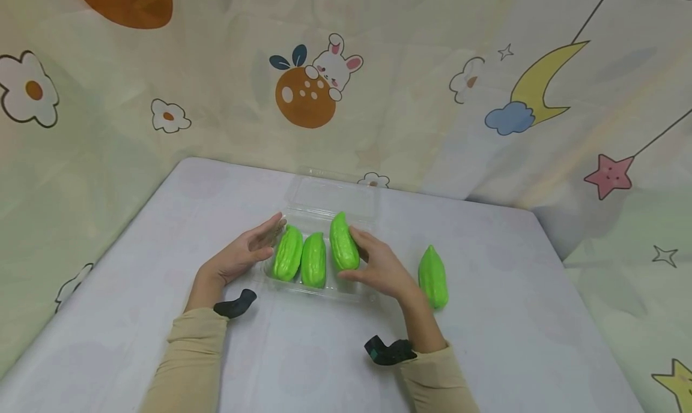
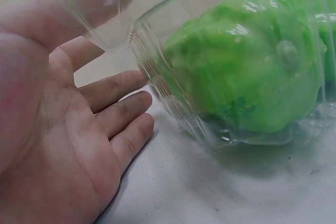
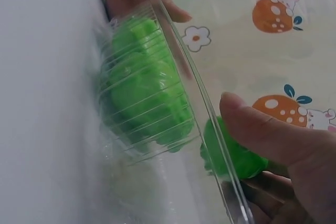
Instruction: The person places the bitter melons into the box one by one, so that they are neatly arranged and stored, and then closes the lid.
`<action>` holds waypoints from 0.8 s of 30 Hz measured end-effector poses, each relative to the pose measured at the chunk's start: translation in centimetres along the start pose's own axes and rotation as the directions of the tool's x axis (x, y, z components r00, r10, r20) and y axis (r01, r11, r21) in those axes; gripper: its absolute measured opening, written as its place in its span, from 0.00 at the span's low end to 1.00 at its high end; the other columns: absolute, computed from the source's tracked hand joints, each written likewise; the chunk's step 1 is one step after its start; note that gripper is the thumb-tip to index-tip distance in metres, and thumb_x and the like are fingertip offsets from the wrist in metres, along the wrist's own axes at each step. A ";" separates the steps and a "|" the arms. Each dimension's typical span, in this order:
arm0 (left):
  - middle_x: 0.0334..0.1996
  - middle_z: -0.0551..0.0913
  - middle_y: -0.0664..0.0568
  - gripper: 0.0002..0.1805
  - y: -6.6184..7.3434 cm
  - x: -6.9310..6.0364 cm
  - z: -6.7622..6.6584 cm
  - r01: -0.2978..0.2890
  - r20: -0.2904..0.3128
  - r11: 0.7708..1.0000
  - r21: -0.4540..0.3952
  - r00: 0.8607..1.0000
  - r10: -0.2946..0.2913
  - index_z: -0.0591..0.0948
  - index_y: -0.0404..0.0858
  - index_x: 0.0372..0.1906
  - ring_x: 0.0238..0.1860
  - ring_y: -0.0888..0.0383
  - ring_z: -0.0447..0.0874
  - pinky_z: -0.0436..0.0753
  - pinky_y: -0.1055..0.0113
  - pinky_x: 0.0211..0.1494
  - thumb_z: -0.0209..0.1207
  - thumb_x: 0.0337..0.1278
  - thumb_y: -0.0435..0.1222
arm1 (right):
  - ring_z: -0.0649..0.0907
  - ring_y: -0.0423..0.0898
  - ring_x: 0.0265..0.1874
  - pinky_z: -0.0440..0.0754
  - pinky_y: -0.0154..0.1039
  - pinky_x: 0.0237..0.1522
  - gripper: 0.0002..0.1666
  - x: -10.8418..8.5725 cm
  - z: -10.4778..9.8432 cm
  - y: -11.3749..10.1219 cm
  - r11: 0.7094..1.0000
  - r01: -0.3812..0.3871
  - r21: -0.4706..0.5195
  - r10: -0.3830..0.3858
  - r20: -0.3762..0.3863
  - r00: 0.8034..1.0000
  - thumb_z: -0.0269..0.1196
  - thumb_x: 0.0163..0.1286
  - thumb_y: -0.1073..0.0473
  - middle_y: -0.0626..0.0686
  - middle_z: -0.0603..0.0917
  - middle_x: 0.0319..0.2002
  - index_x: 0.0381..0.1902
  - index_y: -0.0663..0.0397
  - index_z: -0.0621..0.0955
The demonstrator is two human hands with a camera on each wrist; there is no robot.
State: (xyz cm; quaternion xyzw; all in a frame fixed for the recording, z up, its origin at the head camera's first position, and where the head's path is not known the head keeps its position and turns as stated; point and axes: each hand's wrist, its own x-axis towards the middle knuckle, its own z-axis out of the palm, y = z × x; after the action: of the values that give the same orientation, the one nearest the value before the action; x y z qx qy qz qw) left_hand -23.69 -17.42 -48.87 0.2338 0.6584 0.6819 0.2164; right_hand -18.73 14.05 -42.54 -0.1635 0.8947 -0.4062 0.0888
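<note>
Beige sleeves [image 1: 186,359] nearest. Lone green gourd [image 1: 433,279] lies right on white table [image 1: 519,329]. Right hand [image 1: 381,269] grips another gourd [image 1: 343,245] over clear box [image 1: 351,287] holding two gourds [image 1: 288,255]; left hand [image 1: 238,256], fingers loosely extended, beside it. Small dark mark [image 2: 236,107] at box end, unreadable. Cartoon-print cloth [image 1: 400,113] behind.

Right grip [image 1: 382,271] curled (left grip [image 1: 241,255] loose)

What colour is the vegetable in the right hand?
The vegetable is bright green, clearest in the head view.
</note>
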 end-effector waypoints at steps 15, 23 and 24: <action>0.77 0.43 0.51 0.42 0.2 0.0 0.1 0.007 0.000 1.000 0.017 1.000 -0.007 0.46 0.50 0.76 0.77 0.53 0.34 0.36 0.51 0.76 0.56 0.64 0.33 | 0.69 0.52 0.67 0.73 0.44 0.64 0.60 0.0 0.5 -0.5 0.981 -0.048 -0.187 0.048 -0.003 0.999 0.77 0.47 0.52 0.56 0.62 0.72 0.73 0.56 0.57; 0.77 0.43 0.52 0.42 0.2 0.0 0.1 0.013 0.004 1.000 0.006 1.000 -0.013 0.46 0.51 0.76 0.77 0.53 0.34 0.36 0.51 0.76 0.56 0.64 0.32 | 0.67 0.53 0.69 0.69 0.47 0.67 0.60 0.0 0.7 -0.9 0.960 -0.067 -0.273 0.069 0.000 0.998 0.77 0.47 0.50 0.55 0.62 0.72 0.73 0.54 0.58; 0.77 0.43 0.51 0.42 0.2 0.0 0.1 0.012 0.005 1.000 0.005 1.000 -0.012 0.46 0.51 0.76 0.77 0.53 0.34 0.36 0.51 0.75 0.55 0.64 0.32 | 0.67 0.53 0.69 0.69 0.47 0.67 0.60 -0.1 0.7 -0.9 0.958 -0.066 -0.280 0.069 0.001 0.998 0.77 0.47 0.50 0.55 0.62 0.72 0.73 0.54 0.58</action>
State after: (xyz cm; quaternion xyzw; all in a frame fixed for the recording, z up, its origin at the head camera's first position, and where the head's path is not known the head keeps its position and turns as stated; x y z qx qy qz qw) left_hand -23.63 -17.34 -48.63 0.2323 0.6611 0.6782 0.2217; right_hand -18.26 13.04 -42.33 -0.1458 0.9476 -0.2715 0.0835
